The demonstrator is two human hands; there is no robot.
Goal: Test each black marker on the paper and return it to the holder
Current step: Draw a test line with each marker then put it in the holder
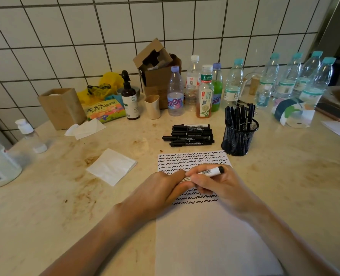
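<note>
Head view: both hands meet over the scribbled paper, left hand and right hand each grasping one black marker, just short of the mesh holder.

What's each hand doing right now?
Left hand: grips one end of the marker.
Right hand: grips the same marker.
</note>
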